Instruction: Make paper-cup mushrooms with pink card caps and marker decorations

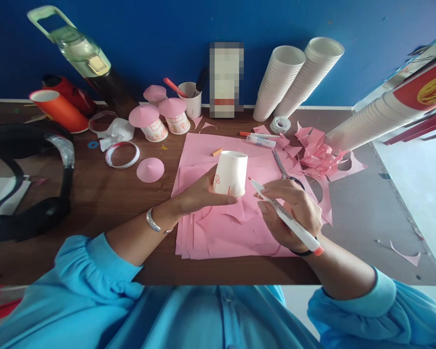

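My left hand (203,195) is closed round a white paper cup (232,169), held upside down above stacked pink paper sheets (203,237). Orange flower and line drawings mark the cup's lower left side. A white marker with orange ends (288,218) is gripped in my right hand (294,208), its uncapped tip just right of the cup and not touching it. Scissors (281,165) lie partly hidden behind my right hand. Left of the sheets sit decorated cups with pink cone tops (178,123) and a loose pink cone (150,170).
Tall white cup stacks (281,80) stand at the back. Pink scraps (321,155), a glue stick (261,141) and a tape roll (280,124) are on the right. A bottle (90,63), a paper ring (122,155) and black headphones (58,203) are on the left.
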Motion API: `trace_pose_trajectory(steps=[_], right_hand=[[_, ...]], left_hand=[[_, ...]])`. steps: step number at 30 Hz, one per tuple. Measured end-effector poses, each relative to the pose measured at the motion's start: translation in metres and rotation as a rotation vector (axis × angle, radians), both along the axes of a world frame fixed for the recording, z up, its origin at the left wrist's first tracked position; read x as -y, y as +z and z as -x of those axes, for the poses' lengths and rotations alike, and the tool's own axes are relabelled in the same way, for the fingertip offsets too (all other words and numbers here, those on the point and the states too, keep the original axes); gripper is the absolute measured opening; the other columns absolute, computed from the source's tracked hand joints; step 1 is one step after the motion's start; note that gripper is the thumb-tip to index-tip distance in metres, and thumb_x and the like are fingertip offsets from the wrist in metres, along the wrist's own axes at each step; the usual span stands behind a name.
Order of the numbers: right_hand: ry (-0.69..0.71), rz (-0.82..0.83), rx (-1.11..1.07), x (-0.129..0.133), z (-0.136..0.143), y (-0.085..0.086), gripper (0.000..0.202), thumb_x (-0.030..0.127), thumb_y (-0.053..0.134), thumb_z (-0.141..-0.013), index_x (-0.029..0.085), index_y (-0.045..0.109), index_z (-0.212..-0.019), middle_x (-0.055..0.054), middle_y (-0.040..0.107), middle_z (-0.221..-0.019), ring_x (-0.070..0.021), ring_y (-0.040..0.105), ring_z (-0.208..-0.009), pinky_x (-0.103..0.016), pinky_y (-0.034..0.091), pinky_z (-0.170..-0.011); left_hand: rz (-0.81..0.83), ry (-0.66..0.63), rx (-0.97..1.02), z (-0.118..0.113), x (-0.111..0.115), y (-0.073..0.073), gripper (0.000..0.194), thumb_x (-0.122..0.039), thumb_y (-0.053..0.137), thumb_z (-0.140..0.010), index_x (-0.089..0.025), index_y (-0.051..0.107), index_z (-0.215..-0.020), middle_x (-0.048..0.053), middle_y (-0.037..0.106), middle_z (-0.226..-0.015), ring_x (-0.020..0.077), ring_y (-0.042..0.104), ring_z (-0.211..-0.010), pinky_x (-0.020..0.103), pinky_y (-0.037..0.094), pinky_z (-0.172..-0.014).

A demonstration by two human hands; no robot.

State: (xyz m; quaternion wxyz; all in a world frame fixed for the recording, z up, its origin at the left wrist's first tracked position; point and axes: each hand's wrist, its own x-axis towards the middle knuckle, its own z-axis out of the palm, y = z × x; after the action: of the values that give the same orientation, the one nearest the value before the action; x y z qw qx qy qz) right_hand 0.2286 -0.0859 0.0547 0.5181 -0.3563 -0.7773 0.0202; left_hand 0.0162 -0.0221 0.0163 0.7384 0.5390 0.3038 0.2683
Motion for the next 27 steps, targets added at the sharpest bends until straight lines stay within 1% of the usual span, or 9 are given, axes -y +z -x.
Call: trace_pose_trajectory(steps=[4, 6, 11, 14, 18, 20, 23, 27], right_hand=[[0.026, -0.028, 0.016, 0.000, 0.003, -0.002, 0.022, 0.008, 0.065, -0.087, 0.020, 0.063, -0.105, -0.003, 0.072, -0.077, -0.0166, 0.072, -0.063, -0.027, 0.060, -0.054], [0.033, -0.024, 0.051, 0.000, 0.004, -0.003, 0.021, 0.008, 0.064, -0.087, 0.021, 0.062, -0.104, -0.002, 0.071, -0.076, -0.0157, 0.071, -0.061, -0.026, 0.059, -0.053], [0.071, -0.002, 0.086, 0.002, 0.005, -0.004, 0.020, 0.008, 0.064, -0.087, 0.020, 0.061, -0.103, -0.002, 0.071, -0.075, -0.0152, 0.071, -0.061, -0.025, 0.059, -0.054], [0.083, 0.006, 0.086, 0.002, 0.005, -0.004, 0.022, 0.008, 0.064, -0.087, 0.021, 0.061, -0.104, -0.001, 0.072, -0.075, -0.0153, 0.072, -0.061, -0.025, 0.059, -0.054], [0.066, -0.017, 0.057, 0.002, 0.005, -0.006, 0.024, 0.007, 0.065, -0.085, 0.021, 0.062, -0.105, -0.001, 0.072, -0.075, -0.0167, 0.072, -0.061, -0.027, 0.060, -0.054], [0.054, -0.022, 0.043, 0.002, 0.004, -0.006, 0.025, 0.007, 0.065, -0.085, 0.021, 0.063, -0.105, -0.002, 0.073, -0.076, -0.0179, 0.073, -0.064, -0.028, 0.061, -0.056], [0.047, -0.017, 0.044, 0.002, 0.004, -0.006, 0.025, 0.007, 0.065, -0.086, 0.021, 0.062, -0.106, -0.003, 0.074, -0.080, -0.0194, 0.076, -0.071, -0.029, 0.063, -0.059], [0.040, -0.006, 0.067, 0.002, 0.004, -0.007, 0.023, 0.007, 0.067, -0.087, 0.019, 0.062, -0.105, -0.006, 0.075, -0.083, -0.0186, 0.076, -0.072, -0.028, 0.062, -0.059]], left_hand=[[-0.031, 0.007, 0.001, -0.001, 0.000, 0.001, 0.076, -0.036, 0.091, -0.070, -0.024, 0.053, -0.135, 0.008, 0.068, -0.117, 0.0256, 0.063, -0.109, 0.040, 0.051, -0.093], [-0.055, 0.019, -0.031, -0.002, 0.000, 0.003, 0.077, -0.036, 0.091, -0.070, -0.023, 0.053, -0.135, 0.008, 0.067, -0.115, 0.0255, 0.063, -0.109, 0.039, 0.052, -0.091], [-0.093, 0.013, -0.102, -0.003, 0.001, 0.009, 0.076, -0.038, 0.090, -0.070, -0.020, 0.052, -0.133, 0.010, 0.065, -0.116, 0.0264, 0.061, -0.109, 0.039, 0.052, -0.091], [-0.105, 0.022, -0.114, -0.003, 0.002, 0.011, 0.077, -0.040, 0.090, -0.070, -0.021, 0.052, -0.134, 0.010, 0.065, -0.118, 0.0276, 0.061, -0.112, 0.040, 0.052, -0.091], [-0.084, 0.017, -0.090, -0.003, 0.002, 0.009, 0.078, -0.039, 0.090, -0.070, -0.024, 0.051, -0.137, 0.009, 0.066, -0.119, 0.0282, 0.061, -0.113, 0.041, 0.052, -0.092], [-0.065, 0.032, -0.056, -0.003, 0.002, 0.007, 0.077, -0.038, 0.090, -0.070, -0.024, 0.053, -0.135, 0.010, 0.065, -0.125, 0.0293, 0.061, -0.117, 0.042, 0.052, -0.094], [-0.040, 0.044, 0.017, -0.003, 0.002, 0.005, 0.069, -0.037, 0.088, -0.073, -0.024, 0.055, -0.133, 0.011, 0.061, -0.136, 0.0305, 0.057, -0.126, 0.041, 0.050, -0.099], [-0.013, -0.007, 0.047, -0.003, 0.003, 0.009, 0.065, -0.035, 0.085, -0.077, -0.021, 0.055, -0.133, 0.013, 0.061, -0.137, 0.0303, 0.057, -0.128, 0.041, 0.049, -0.102]])
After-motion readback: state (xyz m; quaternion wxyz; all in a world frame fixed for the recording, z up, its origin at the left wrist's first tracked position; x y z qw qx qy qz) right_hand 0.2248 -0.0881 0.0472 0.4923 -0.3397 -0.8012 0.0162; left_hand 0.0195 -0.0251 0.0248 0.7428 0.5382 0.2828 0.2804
